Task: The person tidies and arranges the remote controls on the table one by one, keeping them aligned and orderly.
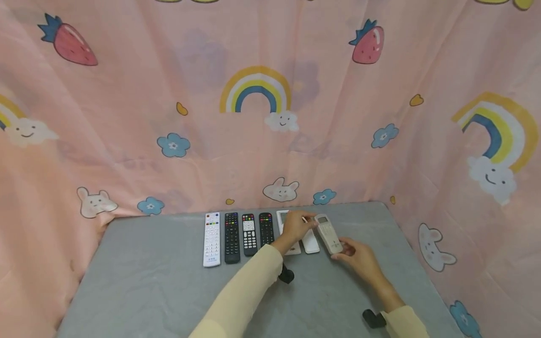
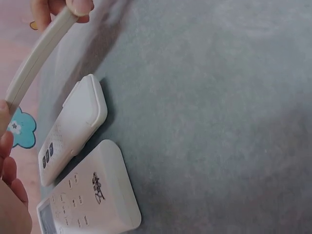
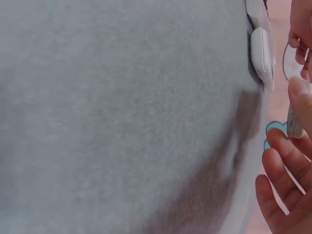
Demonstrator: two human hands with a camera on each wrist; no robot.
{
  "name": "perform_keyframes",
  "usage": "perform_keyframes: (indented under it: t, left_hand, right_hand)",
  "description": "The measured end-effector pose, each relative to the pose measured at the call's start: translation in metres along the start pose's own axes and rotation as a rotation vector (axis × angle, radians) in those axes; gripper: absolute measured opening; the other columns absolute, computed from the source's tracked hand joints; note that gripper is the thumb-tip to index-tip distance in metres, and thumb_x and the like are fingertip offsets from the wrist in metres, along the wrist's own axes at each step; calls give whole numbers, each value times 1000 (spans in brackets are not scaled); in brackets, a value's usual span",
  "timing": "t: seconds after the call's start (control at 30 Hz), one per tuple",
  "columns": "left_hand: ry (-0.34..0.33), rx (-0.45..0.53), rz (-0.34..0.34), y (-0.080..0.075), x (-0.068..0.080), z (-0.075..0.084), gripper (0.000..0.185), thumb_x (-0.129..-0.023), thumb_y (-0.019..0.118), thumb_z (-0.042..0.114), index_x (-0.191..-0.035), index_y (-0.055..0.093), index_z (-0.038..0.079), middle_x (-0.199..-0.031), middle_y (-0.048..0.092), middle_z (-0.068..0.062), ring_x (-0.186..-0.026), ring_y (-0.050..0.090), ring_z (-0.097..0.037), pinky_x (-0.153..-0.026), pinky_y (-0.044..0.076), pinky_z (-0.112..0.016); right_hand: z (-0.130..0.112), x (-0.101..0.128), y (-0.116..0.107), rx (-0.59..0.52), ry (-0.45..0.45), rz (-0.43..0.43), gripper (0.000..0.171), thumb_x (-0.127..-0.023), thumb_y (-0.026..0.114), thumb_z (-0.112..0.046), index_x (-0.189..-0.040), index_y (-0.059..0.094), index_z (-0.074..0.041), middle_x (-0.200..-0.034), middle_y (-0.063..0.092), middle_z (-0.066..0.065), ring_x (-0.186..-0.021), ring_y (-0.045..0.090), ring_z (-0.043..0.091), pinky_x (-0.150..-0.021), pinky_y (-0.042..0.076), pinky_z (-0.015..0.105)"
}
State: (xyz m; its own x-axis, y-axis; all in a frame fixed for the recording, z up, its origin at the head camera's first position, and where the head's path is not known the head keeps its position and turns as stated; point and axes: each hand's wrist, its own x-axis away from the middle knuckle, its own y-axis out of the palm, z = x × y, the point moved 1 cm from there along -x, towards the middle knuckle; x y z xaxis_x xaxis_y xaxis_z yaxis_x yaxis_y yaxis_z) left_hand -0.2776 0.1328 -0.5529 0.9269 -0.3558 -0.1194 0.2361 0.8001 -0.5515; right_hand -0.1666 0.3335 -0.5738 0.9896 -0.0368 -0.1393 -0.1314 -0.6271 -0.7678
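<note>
Behind left hand (image 1: 296,227) — remote (image 1: 282,219) half-hidden.

Four remotes, one white (image 1: 212,239) and three black (image 1: 231,237), lie side by side on the grey table (image 1: 148,281) before a pink curtain (image 1: 127,141).

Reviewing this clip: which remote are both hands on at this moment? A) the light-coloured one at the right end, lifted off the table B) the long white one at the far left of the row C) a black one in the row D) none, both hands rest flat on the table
A: the left hand holds the far end and the right hand the near end of the light remote, which the left wrist view shows raised above the grey table.
</note>
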Motion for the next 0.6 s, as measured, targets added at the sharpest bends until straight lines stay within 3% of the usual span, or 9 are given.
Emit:
perform_keyframes:
  t: [0.2, 0.37, 0.47, 0.6]
  left_hand:
    - [-66, 13, 66, 3, -3, 2, 29, -88, 74, 24, -117, 74, 21, -93, 72, 1, -76, 56, -5, -60, 43, -15]
    - [-110, 1, 120, 9, -5, 3, 29, -88, 74, 27, -117, 74, 25, -92, 72, 3, -88, 53, -10, -83, 41, -29]
    - [-116, -18, 160, 13, -7, 2, 28, -87, 75, 27, -116, 74, 24, -92, 72, 1, -95, 52, -15, -88, 37, -35]
    - [-153, -45, 199, 19, -8, 3, 27, -87, 75, 27, -114, 75, 24, -108, 72, -3, -105, 51, -21, -89, 34, -39]
  right_hand:
    - [3, -10, 4, 21, -12, 51, 60, -73, 86, -28, -123, 66, -2, -85, 72, 6, -69, 59, 4, -62, 49, 21]
    - [4, -13, 7, -32, -7, 79, 60, -71, 88, -24, -122, 67, -1, -84, 74, 8, -67, 61, 3, -62, 51, 21]
    - [5, -14, 9, -46, 12, 82, 60, -71, 88, -25, -122, 68, -2, -85, 75, 8, -68, 62, 3, -63, 51, 20]
    - [5, -15, 13, -35, 35, 78, 59, -71, 88, -29, -121, 69, -3, -85, 74, 7, -71, 62, 6, -65, 50, 21]
